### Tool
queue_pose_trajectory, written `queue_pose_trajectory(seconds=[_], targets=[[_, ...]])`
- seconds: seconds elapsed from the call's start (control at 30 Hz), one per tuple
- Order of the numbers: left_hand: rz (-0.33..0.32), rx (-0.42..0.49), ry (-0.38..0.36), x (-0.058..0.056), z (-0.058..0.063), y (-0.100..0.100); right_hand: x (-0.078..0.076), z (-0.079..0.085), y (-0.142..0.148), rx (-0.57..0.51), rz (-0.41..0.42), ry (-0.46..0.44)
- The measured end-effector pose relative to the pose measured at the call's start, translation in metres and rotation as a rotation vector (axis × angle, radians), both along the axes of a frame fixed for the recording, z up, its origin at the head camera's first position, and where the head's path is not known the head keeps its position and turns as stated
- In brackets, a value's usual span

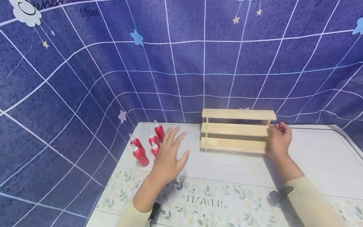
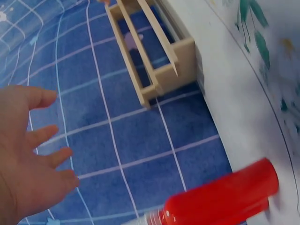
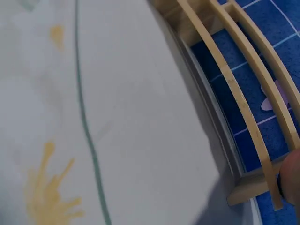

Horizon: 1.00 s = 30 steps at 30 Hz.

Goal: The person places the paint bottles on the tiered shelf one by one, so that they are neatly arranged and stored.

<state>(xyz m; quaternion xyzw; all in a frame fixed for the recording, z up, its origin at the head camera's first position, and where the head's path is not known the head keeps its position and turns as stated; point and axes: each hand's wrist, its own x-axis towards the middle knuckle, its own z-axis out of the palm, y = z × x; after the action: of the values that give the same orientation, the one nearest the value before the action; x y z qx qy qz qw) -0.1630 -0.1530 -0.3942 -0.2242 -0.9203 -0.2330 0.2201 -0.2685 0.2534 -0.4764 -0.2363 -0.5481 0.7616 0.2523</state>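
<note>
Head view: on the far side of the bench, the right hand grips the right end of the wooden rack; the left hand, spread and released, is beside red bottles. Best keep the rack level.

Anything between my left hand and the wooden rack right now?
Nothing visible. In the head view, only white tabletop separates the left hand from the left end of the wooden rack. The red bottles stand on the hand's other side, away from the rack.
</note>
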Motion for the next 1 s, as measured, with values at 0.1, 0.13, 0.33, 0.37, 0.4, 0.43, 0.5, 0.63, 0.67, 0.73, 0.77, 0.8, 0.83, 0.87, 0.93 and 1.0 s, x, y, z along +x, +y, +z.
queue_pose_trajectory(seconds=[0.1, 0.13, 0.33, 0.37, 0.4, 0.43, 0.5, 0.63, 0.67, 0.73, 0.77, 0.8, 0.83, 0.87, 0.93, 1.0], targets=[[0.055, 0.029, 0.041, -0.002, 0.0, -0.009, -0.003, -0.001, -0.001, -0.062, -0.031, 0.06], [0.072, 0.036, 0.053, -0.003, 0.0, -0.011, -0.003, -0.001, 0.0, -0.075, -0.04, 0.075], [0.176, 0.084, 0.055, -0.004, -0.001, -0.028, 0.0, -0.002, 0.003, 0.012, -0.013, 0.026], [0.192, 0.097, 0.037, -0.003, -0.001, -0.03, 0.001, -0.004, 0.003, 0.081, 0.009, -0.008], [0.206, 0.108, 0.025, -0.003, -0.002, -0.033, 0.001, -0.004, 0.004, 0.156, 0.025, -0.034], [0.215, 0.113, 0.017, -0.002, -0.003, -0.036, 0.001, -0.006, 0.004, 0.229, 0.038, -0.058], [0.223, 0.113, 0.008, -0.001, -0.005, -0.042, 0.0, -0.008, 0.003, 0.364, 0.061, -0.099], [0.228, 0.09, 0.016, 0.0, -0.01, -0.053, -0.003, -0.011, -0.002, 0.465, 0.086, -0.136], [0.231, 0.091, 0.017, 0.001, -0.012, -0.056, -0.002, -0.011, -0.003, 0.48, 0.094, -0.149], [0.245, 0.098, 0.004, 0.002, -0.016, -0.06, -0.002, -0.011, -0.005, 0.499, 0.104, -0.172], [0.249, 0.106, -0.006, 0.002, -0.017, -0.062, -0.002, -0.011, -0.006, 0.506, 0.101, -0.174], [0.253, 0.114, -0.021, 0.002, -0.019, -0.063, -0.002, -0.011, -0.006, 0.514, 0.094, -0.177], [0.25, 0.123, -0.035, 0.001, -0.021, -0.063, -0.002, -0.011, -0.006, 0.521, 0.088, -0.179], [0.248, 0.129, -0.051, 0.0, -0.022, -0.063, -0.002, -0.011, -0.006, 0.527, 0.082, -0.178], [0.237, 0.145, -0.082, -0.001, -0.024, -0.062, -0.002, -0.01, -0.005, 0.533, 0.062, -0.17], [0.231, 0.163, -0.106, -0.002, -0.026, -0.061, -0.002, -0.01, -0.005, 0.537, 0.048, -0.154]])
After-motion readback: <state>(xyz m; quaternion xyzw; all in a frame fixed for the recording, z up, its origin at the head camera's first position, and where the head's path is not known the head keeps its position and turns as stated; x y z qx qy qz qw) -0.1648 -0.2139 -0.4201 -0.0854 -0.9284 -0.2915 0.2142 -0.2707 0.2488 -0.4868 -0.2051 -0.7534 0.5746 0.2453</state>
